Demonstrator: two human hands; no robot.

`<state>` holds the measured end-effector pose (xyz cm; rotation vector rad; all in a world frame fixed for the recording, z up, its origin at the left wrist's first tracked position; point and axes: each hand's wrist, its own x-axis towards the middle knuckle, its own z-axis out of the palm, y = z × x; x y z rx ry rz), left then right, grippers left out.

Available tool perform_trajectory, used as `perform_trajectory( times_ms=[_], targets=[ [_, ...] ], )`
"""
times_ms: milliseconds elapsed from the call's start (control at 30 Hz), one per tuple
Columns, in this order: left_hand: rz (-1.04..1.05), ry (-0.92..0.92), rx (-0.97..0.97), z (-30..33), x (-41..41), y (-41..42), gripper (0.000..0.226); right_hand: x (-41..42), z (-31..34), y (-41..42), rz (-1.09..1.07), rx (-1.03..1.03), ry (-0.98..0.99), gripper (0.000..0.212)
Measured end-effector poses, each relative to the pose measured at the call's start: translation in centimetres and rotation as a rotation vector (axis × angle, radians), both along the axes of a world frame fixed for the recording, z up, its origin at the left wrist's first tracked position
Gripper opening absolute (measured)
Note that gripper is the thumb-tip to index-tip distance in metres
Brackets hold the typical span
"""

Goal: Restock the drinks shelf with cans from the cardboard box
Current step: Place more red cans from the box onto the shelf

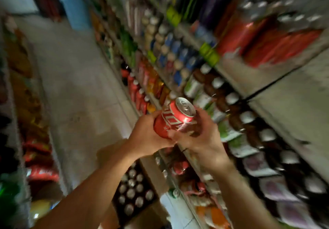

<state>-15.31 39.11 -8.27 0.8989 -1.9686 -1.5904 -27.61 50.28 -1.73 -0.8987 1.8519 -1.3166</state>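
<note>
While both hands, left hand [146,132] and right hand [201,138], grip the red can [175,120] above the cardboard box [137,191], it tilts toward the drinks shelf [236,90], presumably for placement.

**Open aisle at nine, packed shelves at three**

We see bare floor [74,79] from nine to eleven o'clock. Crowded drinks shelves [222,93] wall off twelve to four. At six, the cardboard box [151,212], packed with cans [131,193], blocks low passage.
</note>
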Motion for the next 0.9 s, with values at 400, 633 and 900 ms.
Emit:
perform_trajectory(
  times_ms=[400,633,900],
  targets=[
    [-0.534,0.183,-0.432,19.0,-13.8,3.7,0.072,-6.5,15.6,6.8,-0.585,-0.133,0.367,0.056],
    [-0.559,-0.143,-0.869,19.4,-17.1,3.2,0.049,-14.4,14.6,8.2,-0.672,-0.049,0.294,0.07],
    [-0.688,-0.454,-0.94,17.4,-17.7,2.2,0.055,-18.3,11.8,7.8,-0.651,-0.022,0.242,0.07]
  ],
)
